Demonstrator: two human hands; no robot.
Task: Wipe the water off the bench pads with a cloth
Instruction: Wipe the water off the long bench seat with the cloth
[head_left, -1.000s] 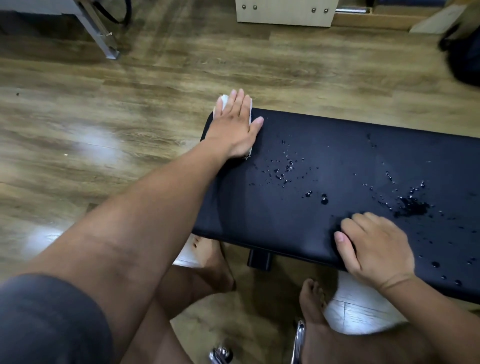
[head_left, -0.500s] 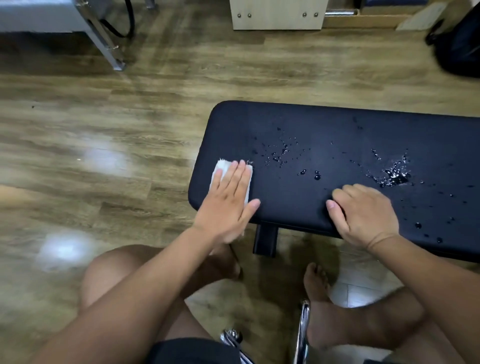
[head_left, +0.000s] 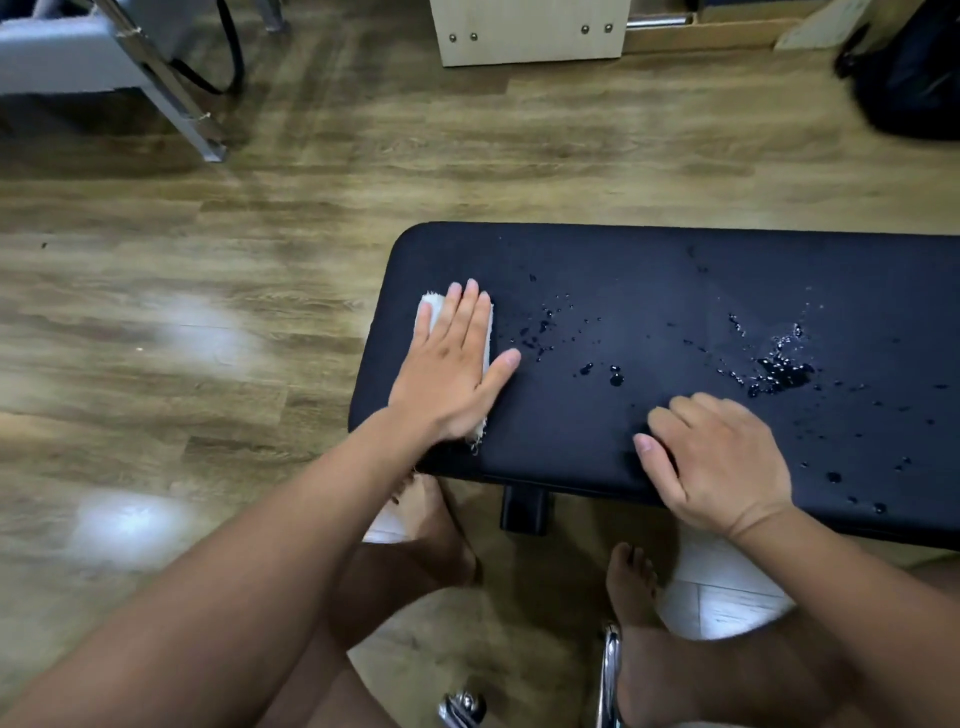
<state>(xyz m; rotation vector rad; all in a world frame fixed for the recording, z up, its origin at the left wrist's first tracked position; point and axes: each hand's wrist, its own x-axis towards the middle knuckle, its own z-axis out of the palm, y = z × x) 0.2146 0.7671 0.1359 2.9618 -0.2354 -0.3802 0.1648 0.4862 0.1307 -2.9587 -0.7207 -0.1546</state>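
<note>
Nearest me, under the bench pad's (head_left: 649, 270) near edge, bare feet (head_left: 631, 582) flank its dark post (head_left: 524, 509); on that edge the right hand (head_left: 717, 462) rests with fingers loosely bent, grasping nothing, apparently bracing; toward the pad's left end the left hand (head_left: 452, 374) lies flat, fingers straight, pressing the white cloth (head_left: 430, 307) against the vinyl rather than clutching it; the cloth peeks out past the fingertips and at the heel of the palm. Just right of the cloth sits a scatter of small droplets (head_left: 540, 332), then two fatter beads (head_left: 615, 376), and farther right along the pad the main puddle (head_left: 779, 371); I'd say the sweep should run rightward in one pass with even pressure, palm covering the whole cloth so it doesn't bunch, and the right hand shifting aside first. The left end is close, so pushing that way would only spill water onto the wooden floor (head_left: 260, 260); the pad's far half is open, and beyond its far edge a pale cabinet (head_left: 530, 31) stands well apart.
</note>
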